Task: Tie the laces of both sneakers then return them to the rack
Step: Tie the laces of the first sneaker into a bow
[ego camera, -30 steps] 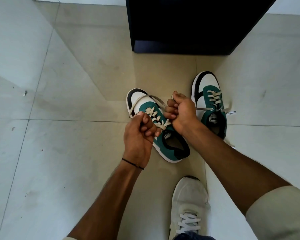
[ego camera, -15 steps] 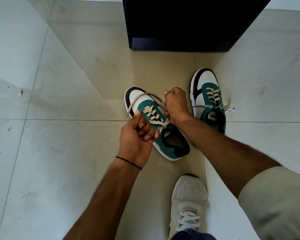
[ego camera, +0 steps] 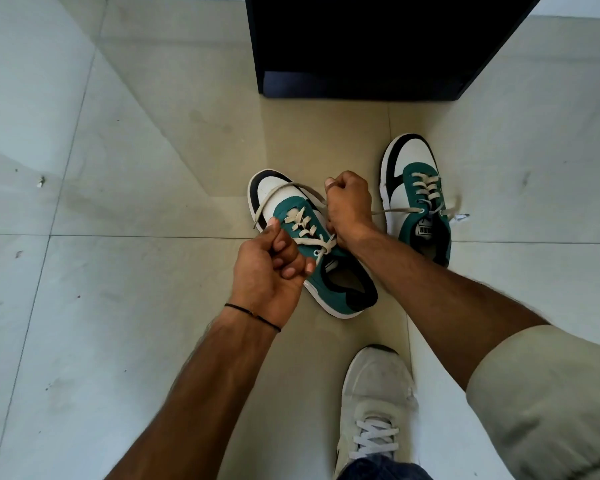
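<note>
I see the left sneaker [ego camera: 312, 251] lying on the tiled floor [ego camera: 125, 341], toe angled away and to the left, its tongue and eyelets showing between the two hands. Its lace [ego camera: 284, 192] arcs in a loose loop over the white toe cap. My view has the left hand [ego camera: 267, 268] closed in a fist at the shoe's near-left side, fingers curled around one end of that lace. The right hand [ego camera: 349, 206] is also closed, gripping the other end just above the top eyelets, knuckles up. A thin black band [ego camera: 253, 315] circles the left wrist.

The right sneaker [ego camera: 418, 199] stands just beside, to the right, toe pointing away, laces [ego camera: 426, 188] untied and one strand trailing left toward the right hand. Beyond both shoes, at the floor's far edge, sits a dark rack [ego camera: 361, 43]. Near the bottom edge I see the wearer's own white shoe [ego camera: 374, 403], and a pale sleeve [ego camera: 548, 403] on the right arm.
</note>
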